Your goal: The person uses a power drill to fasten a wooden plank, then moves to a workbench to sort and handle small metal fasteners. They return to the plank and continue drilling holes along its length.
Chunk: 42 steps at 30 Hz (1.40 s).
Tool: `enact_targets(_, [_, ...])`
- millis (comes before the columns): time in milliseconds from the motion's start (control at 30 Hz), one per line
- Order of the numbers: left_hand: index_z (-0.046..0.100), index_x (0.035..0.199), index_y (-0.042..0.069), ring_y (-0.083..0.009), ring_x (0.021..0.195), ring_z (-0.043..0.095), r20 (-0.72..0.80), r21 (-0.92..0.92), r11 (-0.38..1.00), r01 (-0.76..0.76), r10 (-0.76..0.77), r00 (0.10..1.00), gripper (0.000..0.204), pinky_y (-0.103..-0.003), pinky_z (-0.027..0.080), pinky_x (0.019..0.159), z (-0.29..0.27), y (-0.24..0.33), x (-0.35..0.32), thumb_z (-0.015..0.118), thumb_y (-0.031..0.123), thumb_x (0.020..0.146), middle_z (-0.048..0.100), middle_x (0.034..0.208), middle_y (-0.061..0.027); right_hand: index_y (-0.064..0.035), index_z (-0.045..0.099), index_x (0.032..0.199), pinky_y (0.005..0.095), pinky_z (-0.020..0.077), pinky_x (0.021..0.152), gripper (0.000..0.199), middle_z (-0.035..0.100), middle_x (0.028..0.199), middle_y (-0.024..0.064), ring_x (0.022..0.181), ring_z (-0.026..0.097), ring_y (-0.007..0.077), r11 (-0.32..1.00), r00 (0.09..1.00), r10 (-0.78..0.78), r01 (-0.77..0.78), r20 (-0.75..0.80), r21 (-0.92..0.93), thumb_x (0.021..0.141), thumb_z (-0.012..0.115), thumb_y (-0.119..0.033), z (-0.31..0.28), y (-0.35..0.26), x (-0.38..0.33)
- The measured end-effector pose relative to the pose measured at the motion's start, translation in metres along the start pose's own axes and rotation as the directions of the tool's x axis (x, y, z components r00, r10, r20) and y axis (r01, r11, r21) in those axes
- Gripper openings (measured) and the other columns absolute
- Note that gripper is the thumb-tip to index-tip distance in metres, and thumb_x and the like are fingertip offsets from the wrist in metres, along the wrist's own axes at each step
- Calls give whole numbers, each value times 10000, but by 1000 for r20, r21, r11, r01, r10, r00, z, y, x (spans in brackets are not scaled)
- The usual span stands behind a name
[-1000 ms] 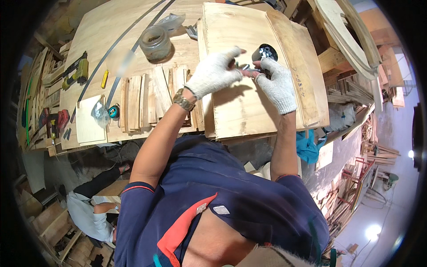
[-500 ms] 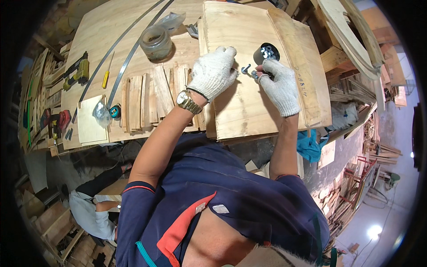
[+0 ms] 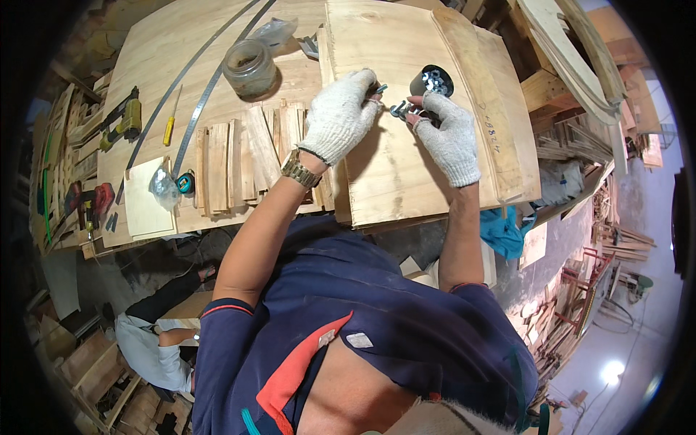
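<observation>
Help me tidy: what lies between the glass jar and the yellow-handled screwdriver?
In the head view, one long metal strip runs between the jar and screwdriver.

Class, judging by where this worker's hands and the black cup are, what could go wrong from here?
Several small metal fittings bunched at the right hand's fingertips could slip and scatter. The black cup sits close to that hand, so a bump might spill the metal pieces inside.
</observation>
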<state>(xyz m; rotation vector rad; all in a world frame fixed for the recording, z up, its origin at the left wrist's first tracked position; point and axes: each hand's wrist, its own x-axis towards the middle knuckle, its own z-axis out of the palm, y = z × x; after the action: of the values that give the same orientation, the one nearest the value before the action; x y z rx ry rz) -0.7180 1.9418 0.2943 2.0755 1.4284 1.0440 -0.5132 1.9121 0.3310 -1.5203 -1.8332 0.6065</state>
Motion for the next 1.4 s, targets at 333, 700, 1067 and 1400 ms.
enact_targets(333, [757,1032,124,-301,849,686,95,110,990,84,-95,991,243,-417,540,749,2,6,-8,741,318,886,665,971,-92,6,735,1153,315,518,653,323,693,871,129,691,642,151,998,1000,29,-29,8,-48,834,754,-46,-3,-3,-8])
enact_targets(700, [523,1396,-33,-166,735,573,337,-916,-300,265,-217,916,673,-280,498,672,-25,-15,-34,508,549,1059,618,1012,-88,14,740,1151,247,482,644,307,667,853,49,720,593,92,981,965,109,-66,-239,182,856,798,-50,-9,-30,-33])
enact_targets(1067, [299,1603,39,-449,1542,252,238,-840,-531,107,-186,953,852,-563,290,1239,-35,15,-61,303,684,1047,270,1652,-272,-39,740,1022,424,550,726,186,675,1006,160,865,696,351,959,958,-277,270,74,89,875,752,-153,56,-77,-44])
enact_targets(1400, [430,1537,13,-358,1333,538,192,-975,-172,142,-326,926,818,-431,441,1106,-47,-24,-124,399,663,1041,494,1490,-241,-22,685,895,395,495,632,109,602,837,143,720,632,313,985,994,-9,-9,108,173,897,730,-121,43,-57,-53])
